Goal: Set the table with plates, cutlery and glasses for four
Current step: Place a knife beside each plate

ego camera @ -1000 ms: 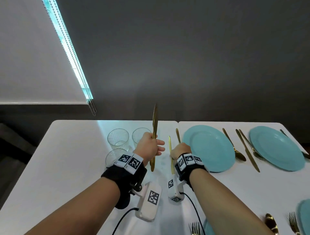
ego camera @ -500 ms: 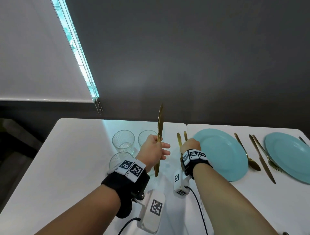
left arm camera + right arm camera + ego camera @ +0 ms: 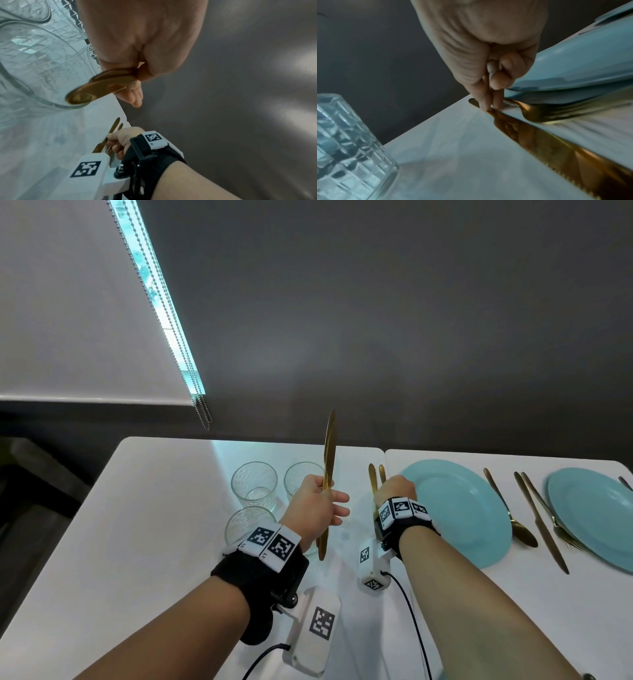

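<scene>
Right hand (image 3: pixel 394 491) lowered pinched knife (image 3: pixel 556 146) onto table (image 3: pixel 154 525) beside plate (image 3: pixel 455 508); left hand (image 3: pixel 317 505) still gripped upright knives (image 3: pixel 329 453); setting nearly complete.

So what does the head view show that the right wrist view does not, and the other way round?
Only the head view shows the left hand holding gold knives upright, three glasses, and a second plate with cutlery.

Only the right wrist view shows the fingertips on a serrated knife lying flat, and fork tines beside it.

Both show the right hand, the nearest plate and the white table.
</scene>
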`<state>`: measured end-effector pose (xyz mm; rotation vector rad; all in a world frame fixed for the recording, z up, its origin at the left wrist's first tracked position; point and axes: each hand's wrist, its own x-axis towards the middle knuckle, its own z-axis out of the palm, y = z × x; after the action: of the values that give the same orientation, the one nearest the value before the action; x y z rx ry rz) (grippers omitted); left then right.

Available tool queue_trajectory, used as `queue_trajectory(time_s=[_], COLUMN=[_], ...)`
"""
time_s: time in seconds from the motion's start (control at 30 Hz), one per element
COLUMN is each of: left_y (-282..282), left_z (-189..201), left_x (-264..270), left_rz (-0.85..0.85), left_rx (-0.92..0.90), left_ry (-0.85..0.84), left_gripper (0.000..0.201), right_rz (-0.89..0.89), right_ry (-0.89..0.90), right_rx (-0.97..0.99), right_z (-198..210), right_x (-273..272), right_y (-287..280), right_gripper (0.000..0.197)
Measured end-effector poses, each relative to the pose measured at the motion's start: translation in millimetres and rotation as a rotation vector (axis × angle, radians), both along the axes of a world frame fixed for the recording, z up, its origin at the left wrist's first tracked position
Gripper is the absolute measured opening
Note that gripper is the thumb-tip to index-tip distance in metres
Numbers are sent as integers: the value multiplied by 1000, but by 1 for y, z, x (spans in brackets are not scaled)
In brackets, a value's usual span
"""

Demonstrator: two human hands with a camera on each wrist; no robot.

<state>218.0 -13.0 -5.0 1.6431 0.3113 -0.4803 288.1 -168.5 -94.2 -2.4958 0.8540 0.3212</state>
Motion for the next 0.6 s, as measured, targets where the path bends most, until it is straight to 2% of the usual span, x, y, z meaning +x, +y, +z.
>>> queue_trajectory(time_s=[0.23, 0.4, 0.5, 0.6], left_y=[-8, -26, -47, -73], left_z=[6, 11, 9, 5], left_x=[-10, -31, -48, -69], left_rz=[27, -12, -27, -86], left_rx=[-96, -224, -269, -318], left_ry=[49, 119, 151, 188], left_gripper=[22, 7, 11, 11], right_rz=[81, 196, 200, 178], right_ry=[-42, -243, -234, -175], right_rx=[48, 233, 363, 442], right_z=[50, 103, 122, 120], right_x=[-27, -92, -134, -169], right_y=[0, -9, -16, -30], right_gripper=[18, 17, 15, 18])
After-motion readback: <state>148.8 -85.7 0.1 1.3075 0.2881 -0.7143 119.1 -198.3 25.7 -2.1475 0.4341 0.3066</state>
